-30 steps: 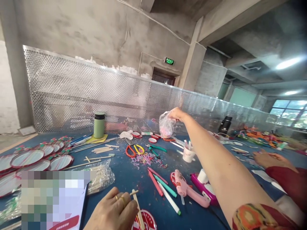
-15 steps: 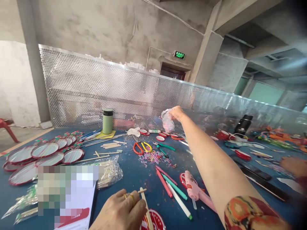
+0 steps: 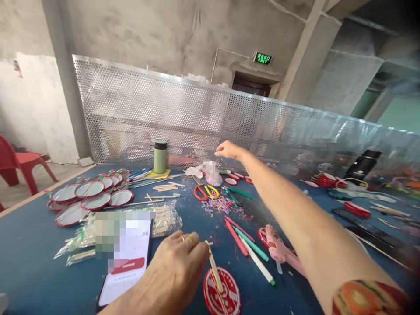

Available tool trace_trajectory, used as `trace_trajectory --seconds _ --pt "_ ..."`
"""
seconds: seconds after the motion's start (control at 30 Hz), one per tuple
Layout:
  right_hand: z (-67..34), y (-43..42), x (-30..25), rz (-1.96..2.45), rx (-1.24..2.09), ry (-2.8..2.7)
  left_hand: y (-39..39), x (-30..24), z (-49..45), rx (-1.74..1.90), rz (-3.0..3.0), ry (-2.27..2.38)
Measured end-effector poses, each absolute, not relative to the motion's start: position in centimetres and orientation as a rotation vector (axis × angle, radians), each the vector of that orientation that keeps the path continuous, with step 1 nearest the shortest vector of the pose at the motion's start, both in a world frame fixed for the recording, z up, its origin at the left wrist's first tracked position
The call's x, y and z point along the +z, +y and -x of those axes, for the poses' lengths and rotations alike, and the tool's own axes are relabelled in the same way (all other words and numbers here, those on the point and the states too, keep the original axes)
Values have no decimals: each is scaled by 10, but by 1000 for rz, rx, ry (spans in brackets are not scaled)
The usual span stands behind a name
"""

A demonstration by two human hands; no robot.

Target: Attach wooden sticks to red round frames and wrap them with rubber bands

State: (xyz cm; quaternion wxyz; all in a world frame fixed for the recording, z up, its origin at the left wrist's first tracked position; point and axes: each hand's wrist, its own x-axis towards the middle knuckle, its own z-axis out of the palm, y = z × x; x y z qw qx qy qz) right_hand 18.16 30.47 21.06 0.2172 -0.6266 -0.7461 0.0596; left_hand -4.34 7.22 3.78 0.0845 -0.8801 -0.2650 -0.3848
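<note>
My left hand (image 3: 180, 258) is closed at the near middle of the table, its fingers on the upper end of a flat wooden craft stick (image 3: 215, 269). The stick slants down over a red round disc (image 3: 226, 280) with white print. My right hand (image 3: 229, 151) is stretched far forward above the table, fingers loosely extended, with nothing visible in them. Below and left of it, a clear plastic bag (image 3: 212, 173) with pinkish bits rests on the table, apart from the hand. Close by lie red- and yellow-handled pliers (image 3: 206, 192) and a pile of small coloured bands (image 3: 221, 205).
Several markers (image 3: 249, 245) and a pink glue gun (image 3: 278, 249) lie below my right forearm. To the left are a phone (image 3: 131, 258), bagged sticks (image 3: 164, 218) and red-rimmed round pieces (image 3: 90, 189). A green bottle (image 3: 160, 157) stands before the perforated metal screen (image 3: 183, 113).
My right hand has let go of the plastic bag, which now sits on the table to the left. The view has swung left, uncovering more of the red disc.
</note>
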Motion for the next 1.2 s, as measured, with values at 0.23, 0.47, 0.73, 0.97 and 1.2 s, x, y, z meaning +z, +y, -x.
trace_trajectory --seconds 0.23,0.47,0.73,0.97,1.2 --pt "-112 192 238 1540 -513 -2502 73 44 50 -1144 2666 -1029" --pt "-143 16 117 1244 -341 -2658 69 53 55 -1204 2648 -1072" --pt "-167 -9 23 1394 -380 -2213 70 52 54 -1227 2642 -1049" --pt "-151 -4 3 1464 -387 -2169 71 50 53 -1181 2648 -1034" --pt "-159 -1 0 1398 -435 -2180 74 46 52 -1107 2665 -1049"
